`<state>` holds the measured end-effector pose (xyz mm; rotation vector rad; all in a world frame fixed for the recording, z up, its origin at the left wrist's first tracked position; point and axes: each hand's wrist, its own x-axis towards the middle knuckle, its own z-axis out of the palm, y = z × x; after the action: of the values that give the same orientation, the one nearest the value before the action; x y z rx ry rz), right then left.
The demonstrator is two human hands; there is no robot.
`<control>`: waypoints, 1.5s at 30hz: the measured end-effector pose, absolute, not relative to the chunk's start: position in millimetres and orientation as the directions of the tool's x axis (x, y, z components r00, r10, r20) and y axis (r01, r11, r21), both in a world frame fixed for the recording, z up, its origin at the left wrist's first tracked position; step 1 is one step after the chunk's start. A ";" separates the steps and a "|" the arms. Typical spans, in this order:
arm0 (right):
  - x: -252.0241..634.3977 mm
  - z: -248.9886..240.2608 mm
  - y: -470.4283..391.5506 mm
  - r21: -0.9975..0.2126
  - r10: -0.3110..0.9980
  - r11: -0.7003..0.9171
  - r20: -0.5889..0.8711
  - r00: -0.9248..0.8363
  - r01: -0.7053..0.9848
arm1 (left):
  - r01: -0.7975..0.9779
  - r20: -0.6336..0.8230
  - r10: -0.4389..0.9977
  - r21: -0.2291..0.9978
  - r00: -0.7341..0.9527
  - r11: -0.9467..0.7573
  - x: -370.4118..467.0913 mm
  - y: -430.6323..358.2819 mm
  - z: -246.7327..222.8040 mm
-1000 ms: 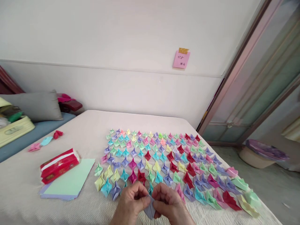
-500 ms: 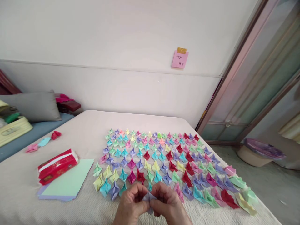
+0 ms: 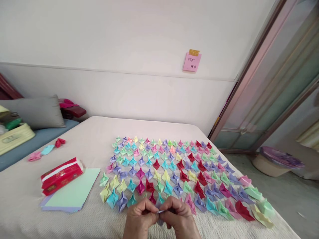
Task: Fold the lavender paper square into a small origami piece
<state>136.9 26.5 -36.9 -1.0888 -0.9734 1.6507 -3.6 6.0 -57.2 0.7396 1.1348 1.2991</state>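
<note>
While the left hand (image 3: 139,215) pinches one side of a small pale-lavender folded paper (image 3: 160,211), the right hand (image 3: 178,214) pinches the other. Head view, clock positions taken from the hands, twelve being straight ahead: both grips are closed to a fine thumb-and-forefinger pinch, the fingertips nearly meeting at the paper, which is held above the near edge of the array and seen almost edge-on. Its lower part is partly hidden by the fingers. Shaping or creasing by hand is judged to be in progress; work on folds this small calls for light, even pressure from both sides.

Folded paper boats (image 3: 140,187), pointed and crisply creased, lie in close rows from eleven to two o'clock, in matte red, pink, yellow, green, turquoise and violet. They rest on a white, nubbly-textured cover (image 3: 94,222). At ten o'clock, flat paper sheets (image 3: 78,187), pale green over violet, lie partly beneath a glossy red soft pack (image 3: 61,176) with a white stripe.
</note>
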 end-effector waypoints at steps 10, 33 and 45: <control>138.5 -26.8 26.0 -0.902 0.950 -0.297 -0.245 -0.193 -0.313 | -0.414 -0.220 0.975 0.891 -0.034 0.186 2.2 9.8 -47.8; 141.0 -35.3 25.1 -0.943 0.941 -0.281 -0.235 -0.242 -0.178 | -0.432 -0.237 0.969 0.883 -0.073 0.184 0.4 7.7 -51.5; 136.5 -32.0 20.1 -0.936 0.977 -0.196 -0.161 -0.140 -0.291 | -0.492 -0.278 0.960 0.842 -0.043 0.222 -1.9 7.3 -48.7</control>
<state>136.5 20.1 -32.0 -1.0454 -0.9639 1.5564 -1.9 7.3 -48.7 0.5952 1.0214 1.2919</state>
